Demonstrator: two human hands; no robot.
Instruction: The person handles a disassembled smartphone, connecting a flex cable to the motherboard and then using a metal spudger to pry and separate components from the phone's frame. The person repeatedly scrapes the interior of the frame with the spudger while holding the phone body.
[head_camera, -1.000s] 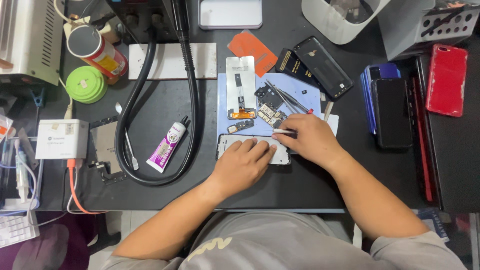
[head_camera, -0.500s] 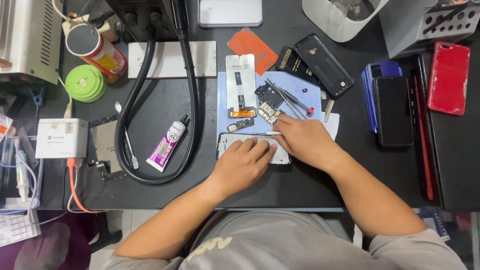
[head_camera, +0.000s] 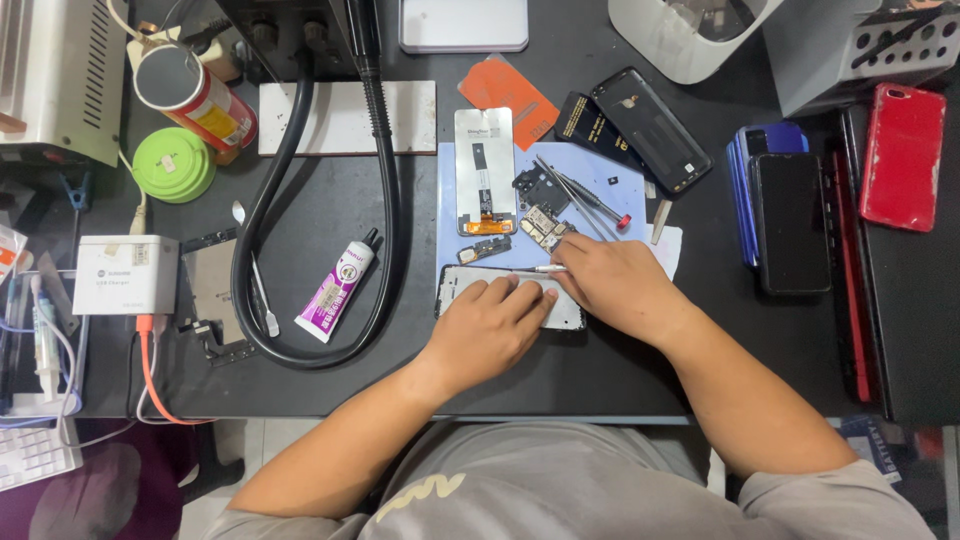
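- The opened phone frame, a flat pale rectangle with a dark rim (head_camera: 462, 283), lay on the black surface (head_camera: 330, 205) under both hands, at the near edge of a light blue work mat (head_camera: 625, 190).
- The left hand (head_camera: 490, 330) lay flat on the frame, fingers spread loosely and pressing down, gripping nothing.
- The right hand (head_camera: 618, 285) was curled shut around a thin metal tool (head_camera: 540, 268), whose tip pointed left over the frame's far edge, just beyond the left hand's fingertips.
- Just beyond the right hand lay a small green circuit board (head_camera: 545, 228), a dark camera module (head_camera: 538, 187) and a red-tipped screwdriver (head_camera: 598, 203).
- Beyond the left hand lay a silver phone display panel with an orange flex cable (head_camera: 485, 165).
- Left of the left hand lay a purple-and-white glue tube with a black nozzle (head_camera: 338, 285), inside a loop of black hose (head_camera: 262, 200).
- Well to the right of the right hand stood a stack of dark and blue phones (head_camera: 785, 215) and a red phone (head_camera: 903, 155).
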